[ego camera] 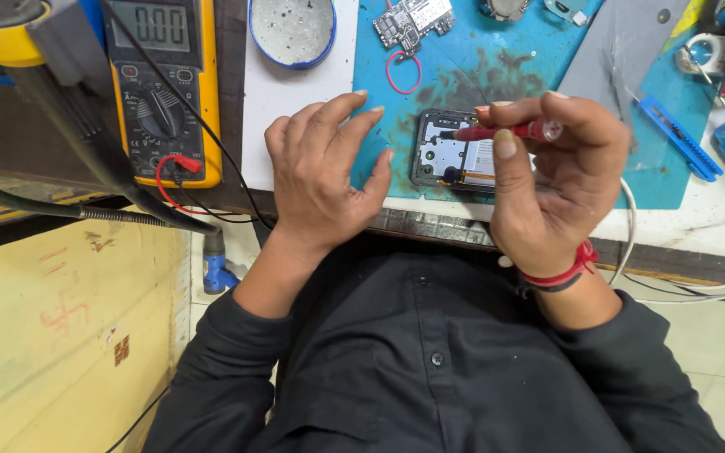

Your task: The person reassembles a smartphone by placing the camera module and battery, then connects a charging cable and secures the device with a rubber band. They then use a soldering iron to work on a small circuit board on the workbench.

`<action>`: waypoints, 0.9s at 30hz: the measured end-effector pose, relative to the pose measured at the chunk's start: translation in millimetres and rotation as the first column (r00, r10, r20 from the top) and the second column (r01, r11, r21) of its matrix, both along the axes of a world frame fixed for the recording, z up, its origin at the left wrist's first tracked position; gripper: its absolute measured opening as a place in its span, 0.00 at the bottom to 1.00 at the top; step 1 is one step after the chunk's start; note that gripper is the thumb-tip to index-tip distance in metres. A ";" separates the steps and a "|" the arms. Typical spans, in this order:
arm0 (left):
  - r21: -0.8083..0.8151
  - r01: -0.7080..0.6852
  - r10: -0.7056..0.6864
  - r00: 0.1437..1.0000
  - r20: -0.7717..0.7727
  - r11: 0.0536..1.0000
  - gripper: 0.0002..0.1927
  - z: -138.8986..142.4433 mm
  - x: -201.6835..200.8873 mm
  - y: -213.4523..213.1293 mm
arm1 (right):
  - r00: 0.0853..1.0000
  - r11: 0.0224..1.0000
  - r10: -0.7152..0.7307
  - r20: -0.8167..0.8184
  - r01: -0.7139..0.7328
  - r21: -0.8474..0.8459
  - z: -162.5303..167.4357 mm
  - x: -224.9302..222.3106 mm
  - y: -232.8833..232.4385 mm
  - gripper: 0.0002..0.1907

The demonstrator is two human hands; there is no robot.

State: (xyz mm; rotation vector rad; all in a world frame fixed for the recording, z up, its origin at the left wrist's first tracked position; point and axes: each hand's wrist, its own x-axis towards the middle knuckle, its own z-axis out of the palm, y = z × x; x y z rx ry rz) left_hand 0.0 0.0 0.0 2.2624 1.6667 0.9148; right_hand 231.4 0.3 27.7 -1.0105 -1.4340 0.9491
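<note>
black shirt front (430, 361) fills the near view. right hand (551, 180) pinches a red probe pen (505, 132) between thumb and fingers, tip aimed at the opened phone (451, 159) lying on the blue mat (463, 67) at the surface edge. left hand (325, 172) hovers open beside the phone, likely ready to steady it. yellow multimeter (161, 84) sits left.

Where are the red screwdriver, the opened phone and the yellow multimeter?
red screwdriver (497, 132), head view, on its red shaft between the right hand's fingers.
opened phone (446, 155), head view, on its exposed inside, left part.
yellow multimeter (161, 109), head view, on its black dial.
</note>
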 end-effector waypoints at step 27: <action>0.022 -0.019 0.020 0.999 -0.028 1.000 0.13 -1.7 4.7 0.1 | 0.998 0.999 -0.011 -0.065 0.014 0.044 -25.3 -20.1 17.9 0.17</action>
